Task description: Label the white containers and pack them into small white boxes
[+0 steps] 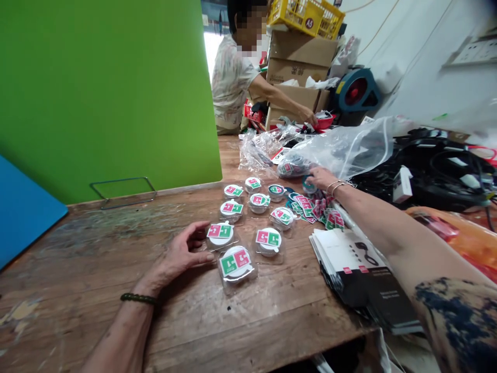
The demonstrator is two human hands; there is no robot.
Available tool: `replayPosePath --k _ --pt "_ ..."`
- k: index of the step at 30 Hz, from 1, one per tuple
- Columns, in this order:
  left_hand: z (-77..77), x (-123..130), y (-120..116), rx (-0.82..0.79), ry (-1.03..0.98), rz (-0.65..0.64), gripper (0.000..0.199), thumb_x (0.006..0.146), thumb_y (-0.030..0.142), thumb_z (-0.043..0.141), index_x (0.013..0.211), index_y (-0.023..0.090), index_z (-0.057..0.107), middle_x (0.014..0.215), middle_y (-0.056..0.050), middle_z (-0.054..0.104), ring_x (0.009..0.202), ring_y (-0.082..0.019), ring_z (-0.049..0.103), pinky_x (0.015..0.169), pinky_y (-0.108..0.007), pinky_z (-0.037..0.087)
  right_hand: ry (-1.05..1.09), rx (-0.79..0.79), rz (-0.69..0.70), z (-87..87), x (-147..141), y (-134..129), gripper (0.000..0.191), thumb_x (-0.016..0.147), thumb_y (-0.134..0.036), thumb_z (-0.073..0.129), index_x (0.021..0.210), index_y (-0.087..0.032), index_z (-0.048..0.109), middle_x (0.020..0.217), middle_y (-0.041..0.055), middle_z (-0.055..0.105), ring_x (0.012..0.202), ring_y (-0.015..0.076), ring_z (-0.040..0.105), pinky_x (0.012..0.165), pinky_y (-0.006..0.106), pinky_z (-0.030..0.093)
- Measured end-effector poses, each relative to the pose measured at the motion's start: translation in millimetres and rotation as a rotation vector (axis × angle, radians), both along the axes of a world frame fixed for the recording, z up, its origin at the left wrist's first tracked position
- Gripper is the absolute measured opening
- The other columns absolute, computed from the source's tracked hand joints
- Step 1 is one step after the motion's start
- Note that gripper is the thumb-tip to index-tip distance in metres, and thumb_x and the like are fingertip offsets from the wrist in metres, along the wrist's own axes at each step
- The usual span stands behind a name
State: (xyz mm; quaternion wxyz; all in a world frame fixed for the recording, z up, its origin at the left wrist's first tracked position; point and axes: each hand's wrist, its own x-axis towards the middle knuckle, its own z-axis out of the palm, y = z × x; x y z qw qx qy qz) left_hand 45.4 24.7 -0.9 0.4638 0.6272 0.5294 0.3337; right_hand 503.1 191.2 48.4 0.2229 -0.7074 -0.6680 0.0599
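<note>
On the wooden table point(186, 316), several clear plastic blister packs point(237, 267) stand in loose rows. Most hold a round white piece topped by a pink-and-green card marked 1 and 2. My left hand point(186, 248) is open, thumb and fingers apart, at the left edge of the pack point(220, 234) in the near rows; whether it touches is unclear. Farther off, my right hand point(323, 178) reaches across with its fingertips closed on a teal ring point(309, 184). Just below it lies a loose pile of pink-and-green cards point(305, 205), with a few dark teal rings partly covered.
Printed black-and-white leaflets point(365, 274) lie stacked under my right forearm. A clear plastic bag point(345, 150) and black cables point(438, 160) crowd the right. A green panel point(108, 93) walls the left. Another person point(233, 77) sits beyond, near cardboard boxes point(298, 67).
</note>
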Motion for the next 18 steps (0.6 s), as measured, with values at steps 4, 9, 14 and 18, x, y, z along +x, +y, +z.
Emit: replayPosePath --k 4,9,14,18 --pt "6.4 -8.0 -2.6 0.072 -0.027 0.104 0.092 0.054 0.041 0.09 0.136 0.022 0.052 0.136 -0.015 0.058 0.126 -0.034 0.054 0.104 -0.05 0.045 0.142 0.001 -0.023 13.2 -7.3 -13.9 0.022 0.08 -0.022 0.063 0.06 -0.015 0.058 0.056 -0.001 0.048 0.061 0.0132 0.044 0.06 0.027 0.032" --pt "51.7 31.3 -16.0 0.484 0.035 0.503 0.052 0.071 0.04 0.079 0.117 0.02 0.066 0.116 -0.008 0.068 0.1 -0.023 0.064 0.09 -0.039 0.054 0.369 0.007 0.028 35.5 -36.9 -54.2 0.031 0.085 -0.033 0.06 0.059 -0.016 0.055 0.048 -0.0048 0.038 0.05 0.0098 0.034 0.05 0.026 0.027" --pt "88.8 127.1 -21.3 0.274 -0.382 0.162 0.049 0.071 0.031 0.08 0.115 0.016 0.066 0.103 -0.01 0.071 0.086 -0.021 0.068 0.067 -0.033 0.061 0.849 -0.145 0.374 48.8 -100.4 -123.6 0.033 0.081 -0.046 0.068 0.071 -0.015 0.059 0.056 -0.0042 0.047 0.047 0.0057 0.032 0.043 0.02 0.025" --pt "84.3 162.3 -27.3 0.083 -0.602 0.067 0.041 0.069 0.037 0.081 0.1 0.011 0.07 0.081 -0.007 0.071 0.066 -0.018 0.067 0.053 -0.03 0.059 1.05 -0.221 0.545 46.4 -137.1 -170.9 0.035 0.077 -0.048 0.072 0.073 -0.015 0.059 0.057 -0.0059 0.048 0.044 0.004 0.034 0.04 0.019 0.024"
